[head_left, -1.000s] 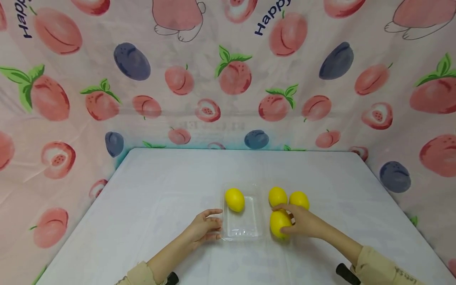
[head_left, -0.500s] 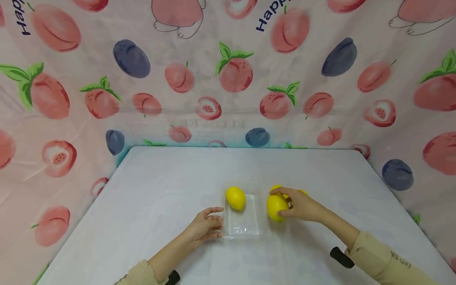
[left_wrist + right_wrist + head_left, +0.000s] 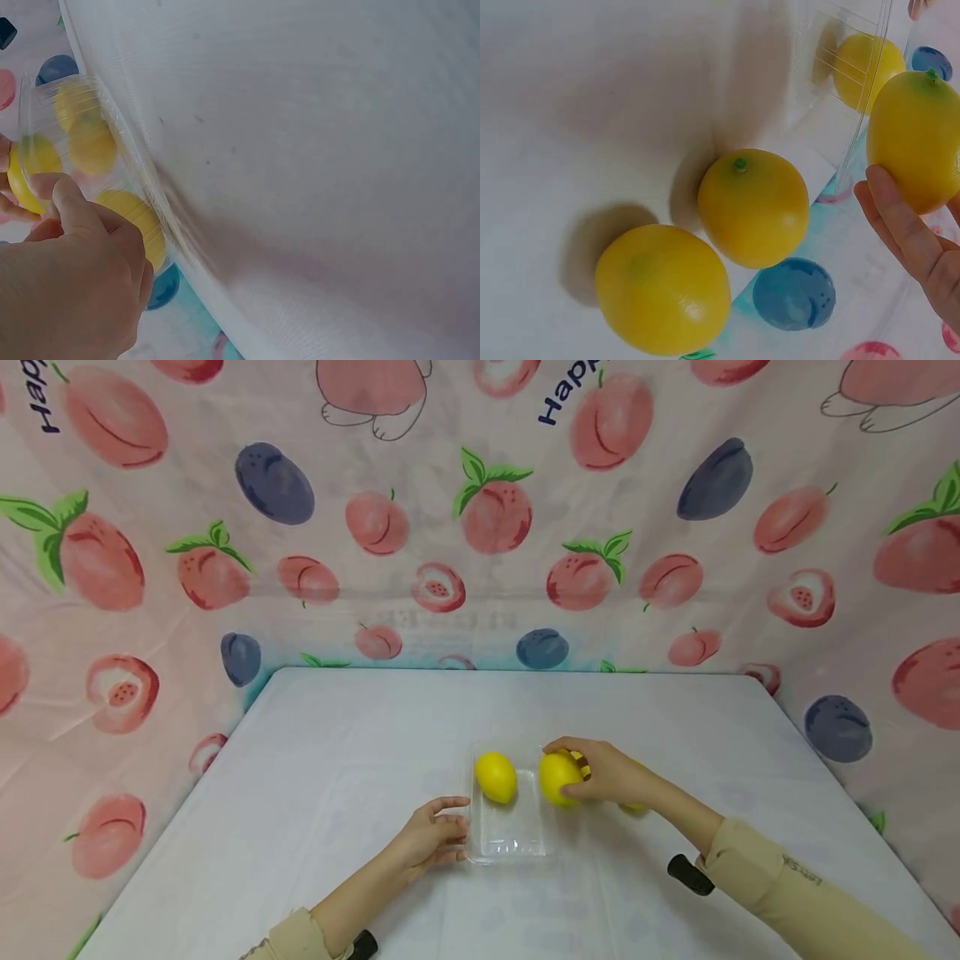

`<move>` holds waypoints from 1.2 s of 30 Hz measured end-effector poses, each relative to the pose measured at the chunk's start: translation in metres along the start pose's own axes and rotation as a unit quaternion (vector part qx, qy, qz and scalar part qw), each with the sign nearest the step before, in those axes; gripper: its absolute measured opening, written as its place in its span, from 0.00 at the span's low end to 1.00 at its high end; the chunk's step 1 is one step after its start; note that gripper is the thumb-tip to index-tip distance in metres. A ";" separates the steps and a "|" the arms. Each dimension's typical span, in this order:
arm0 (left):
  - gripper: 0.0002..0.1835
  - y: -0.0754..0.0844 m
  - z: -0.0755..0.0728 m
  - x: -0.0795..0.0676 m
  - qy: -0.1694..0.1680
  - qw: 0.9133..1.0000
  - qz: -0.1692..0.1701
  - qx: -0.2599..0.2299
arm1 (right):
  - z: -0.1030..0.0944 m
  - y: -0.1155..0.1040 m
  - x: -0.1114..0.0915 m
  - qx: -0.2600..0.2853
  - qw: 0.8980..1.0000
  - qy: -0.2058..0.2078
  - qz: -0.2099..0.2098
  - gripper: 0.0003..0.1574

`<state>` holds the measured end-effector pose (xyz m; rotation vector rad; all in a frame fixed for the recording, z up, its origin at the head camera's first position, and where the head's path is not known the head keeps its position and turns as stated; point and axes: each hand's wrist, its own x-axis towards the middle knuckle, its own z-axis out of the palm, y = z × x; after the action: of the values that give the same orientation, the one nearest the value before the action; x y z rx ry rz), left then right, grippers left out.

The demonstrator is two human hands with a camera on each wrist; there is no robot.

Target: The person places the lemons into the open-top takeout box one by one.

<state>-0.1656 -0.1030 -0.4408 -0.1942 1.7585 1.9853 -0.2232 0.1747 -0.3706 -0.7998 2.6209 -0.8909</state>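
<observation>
A clear plastic box (image 3: 510,837) stands on the table with one yellow lemon (image 3: 495,777) in its far left part. At the box's left side my left hand (image 3: 429,839) holds the rim; the left wrist view shows its thumb (image 3: 71,202) and bent fingers at the edge. My right hand (image 3: 611,772) grips a second lemon (image 3: 558,779) by the box's right rim, raised off the table in the right wrist view. Two more lemons, a nearer one (image 3: 664,289) and another (image 3: 754,208), rest on the table to the right, mostly hidden by the right hand in the head view.
A white cloth covers the table (image 3: 360,735). Behind and beside it hangs a fruit-printed curtain (image 3: 330,468). A dark object sits under each forearm, the right one (image 3: 690,875) and the left one (image 3: 363,945).
The right hand has lifted the lemon and carried it away and to the left, from beside the other lemons to the box's right rim. The left hand has stayed at the box.
</observation>
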 end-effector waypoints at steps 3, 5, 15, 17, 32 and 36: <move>0.25 0.000 0.000 0.000 0.005 1.000 -0.002 0.000 | 0.001 0.000 0.006 -0.002 1.000 -0.003 -0.009 0.31; 0.25 -0.001 0.000 0.000 0.009 1.000 -0.003 0.001 | 0.003 -0.001 0.011 -0.004 1.000 -0.006 -0.009 0.31; 0.24 -0.001 0.000 0.002 0.013 1.000 -0.006 0.004 | 0.007 -0.004 0.032 -0.022 0.999 -0.024 -0.010 0.32; 0.24 0.000 0.001 0.003 0.013 1.000 -0.007 0.006 | 0.007 -0.004 0.036 -0.029 0.999 -0.026 -0.006 0.32; 0.24 -0.001 0.000 0.003 0.005 1.000 -0.007 0.011 | 0.027 -0.013 0.052 -0.075 0.997 0.001 0.033 0.36; 0.24 -0.001 0.000 0.003 0.003 1.000 -0.004 0.013 | 0.031 -0.013 0.054 -0.076 0.995 0.008 0.057 0.37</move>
<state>-0.1678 -0.1026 -0.4433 -0.1974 1.7836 1.9561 -0.2495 0.1198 -0.3900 -0.6723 2.7424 -0.6774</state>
